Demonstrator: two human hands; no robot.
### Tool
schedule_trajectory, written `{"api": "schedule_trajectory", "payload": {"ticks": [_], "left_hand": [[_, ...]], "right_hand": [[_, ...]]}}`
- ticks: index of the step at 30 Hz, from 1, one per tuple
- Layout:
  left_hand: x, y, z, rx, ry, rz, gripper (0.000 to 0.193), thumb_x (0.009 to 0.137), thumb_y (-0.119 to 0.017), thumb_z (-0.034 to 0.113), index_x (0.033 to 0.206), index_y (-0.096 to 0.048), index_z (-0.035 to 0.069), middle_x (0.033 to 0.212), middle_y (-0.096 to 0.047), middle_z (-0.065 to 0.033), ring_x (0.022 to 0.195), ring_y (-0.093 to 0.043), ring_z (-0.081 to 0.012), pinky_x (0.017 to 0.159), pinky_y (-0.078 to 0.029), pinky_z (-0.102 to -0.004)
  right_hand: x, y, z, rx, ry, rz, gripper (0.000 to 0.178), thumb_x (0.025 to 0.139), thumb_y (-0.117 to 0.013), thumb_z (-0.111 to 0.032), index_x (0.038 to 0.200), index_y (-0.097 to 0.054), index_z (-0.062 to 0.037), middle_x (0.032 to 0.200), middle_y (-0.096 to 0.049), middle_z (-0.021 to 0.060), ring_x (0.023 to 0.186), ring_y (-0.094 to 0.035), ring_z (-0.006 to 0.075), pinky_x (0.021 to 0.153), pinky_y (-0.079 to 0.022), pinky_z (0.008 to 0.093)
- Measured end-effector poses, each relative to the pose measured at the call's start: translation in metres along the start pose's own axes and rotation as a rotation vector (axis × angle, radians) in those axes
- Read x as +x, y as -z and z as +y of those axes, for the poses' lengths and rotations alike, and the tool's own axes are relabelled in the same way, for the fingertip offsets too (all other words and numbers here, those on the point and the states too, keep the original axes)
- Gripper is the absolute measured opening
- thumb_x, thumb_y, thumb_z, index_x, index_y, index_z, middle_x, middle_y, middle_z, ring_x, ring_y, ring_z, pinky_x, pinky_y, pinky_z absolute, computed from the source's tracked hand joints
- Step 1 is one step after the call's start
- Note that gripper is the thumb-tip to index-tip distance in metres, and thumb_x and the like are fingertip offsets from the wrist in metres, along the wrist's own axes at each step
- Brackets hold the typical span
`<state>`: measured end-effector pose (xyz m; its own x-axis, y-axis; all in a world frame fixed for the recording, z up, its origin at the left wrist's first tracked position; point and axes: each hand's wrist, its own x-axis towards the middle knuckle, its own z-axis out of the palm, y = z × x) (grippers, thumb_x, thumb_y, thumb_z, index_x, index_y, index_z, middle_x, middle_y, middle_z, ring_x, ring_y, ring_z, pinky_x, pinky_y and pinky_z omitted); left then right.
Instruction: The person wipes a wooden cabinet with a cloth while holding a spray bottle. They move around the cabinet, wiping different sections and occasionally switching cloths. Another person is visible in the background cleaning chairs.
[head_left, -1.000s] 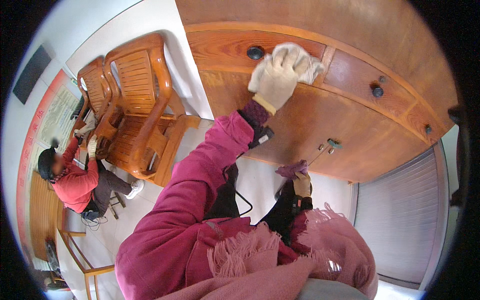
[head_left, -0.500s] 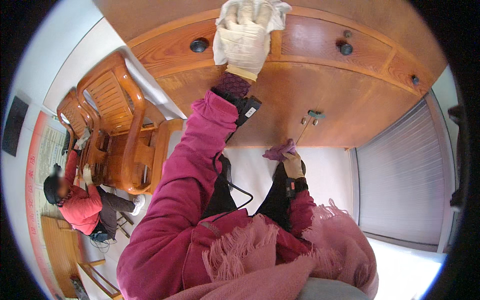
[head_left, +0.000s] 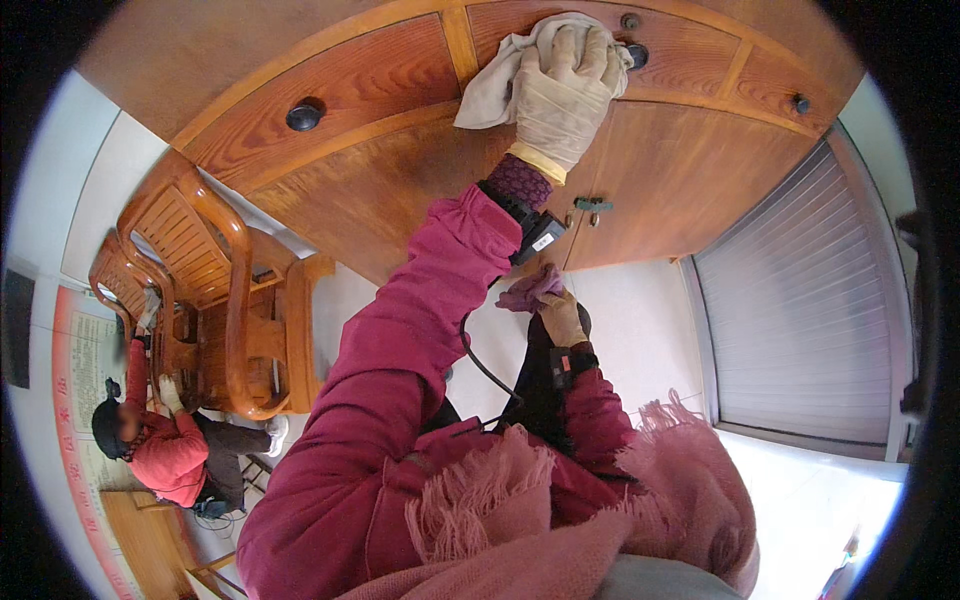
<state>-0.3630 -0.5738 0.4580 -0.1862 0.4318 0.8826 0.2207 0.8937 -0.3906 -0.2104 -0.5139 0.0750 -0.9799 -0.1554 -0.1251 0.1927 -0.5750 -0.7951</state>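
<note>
My left hand (head_left: 565, 115), in a pale glove, presses a whitish cloth (head_left: 490, 95) against a drawer front of the wooden cabinet (head_left: 370, 200). Its fingers are bent over the cloth, just beside a round black knob (head_left: 637, 56). Lower down, in front of the cabinet, my gloved right hand (head_left: 563, 318) grips a bunched purple cloth (head_left: 525, 290). Below the left wrist, a small metal latch (head_left: 593, 204) sits where the two cabinet doors meet.
Another black knob (head_left: 305, 114) juts from the drawer to the left. Wooden armchairs (head_left: 240, 300) stand at the left, where a person in a red jacket (head_left: 170, 460) crouches with gloved hands on a chair. A ribbed grey panel (head_left: 800, 310) stands at the right.
My left hand has slid the whitish cloth rightward along the drawer fronts, up to the right knob. My right hand, still with the purple cloth, has shifted slightly. The view has turned a little.
</note>
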Motion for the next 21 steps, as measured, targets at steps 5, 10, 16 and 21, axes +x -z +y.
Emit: {"api": "schedule_trajectory", "payload": {"ticks": [5,10,16,21], "left_hand": [[-0.04,0.002,-0.001,-0.016,-0.154,-0.143,0.035,0.083,-0.068,0.025,0.119,-0.066,0.025,0.132,-0.059,0.0026,0.129,-0.051,-0.0237,0.097,-0.048,-0.0513],[-0.071,0.011,-0.034,-0.009,-0.125,-0.099,0.031,0.084,-0.067,0.033,0.114,-0.066,0.03,0.134,-0.057,0.0092,0.128,-0.05,-0.0183,0.098,-0.046,-0.0503],[-0.128,0.049,-0.108,0.034,-0.019,-0.2,0.033,0.088,-0.064,0.031,0.121,-0.067,0.032,0.138,-0.055,0.0076,0.131,-0.048,-0.0244,0.102,-0.045,-0.0568],[-0.188,0.079,-0.172,0.158,0.128,-0.306,0.042,0.088,-0.063,0.023,0.129,-0.066,0.035,0.143,-0.054,0.0016,0.134,-0.046,-0.0313,0.107,-0.038,-0.0606]], "right_hand": [[0.002,0.0,0.006,-0.203,0.072,0.04,0.032,0.091,-0.062,0.007,0.123,-0.065,-0.0005,0.114,-0.07,0.0078,0.105,-0.066,0.0236,0.098,-0.052,0.0371],[0.001,-0.01,-0.005,0.182,-0.11,0.139,0.032,0.091,-0.061,0.009,0.122,-0.066,0.0009,0.111,-0.07,0.0096,0.106,-0.066,0.0267,0.098,-0.052,0.0399],[-0.007,-0.022,-0.015,0.05,-0.079,0.076,0.029,0.093,-0.06,0.007,0.12,-0.063,0.0,0.112,-0.069,0.0089,0.104,-0.066,0.0245,0.098,-0.053,0.0381],[-0.003,-0.017,-0.009,0.084,-0.115,0.129,0.036,0.09,-0.063,0.009,0.126,-0.064,0.0019,0.115,-0.068,0.0099,0.107,-0.066,0.0274,0.1,-0.054,0.0409]]}}
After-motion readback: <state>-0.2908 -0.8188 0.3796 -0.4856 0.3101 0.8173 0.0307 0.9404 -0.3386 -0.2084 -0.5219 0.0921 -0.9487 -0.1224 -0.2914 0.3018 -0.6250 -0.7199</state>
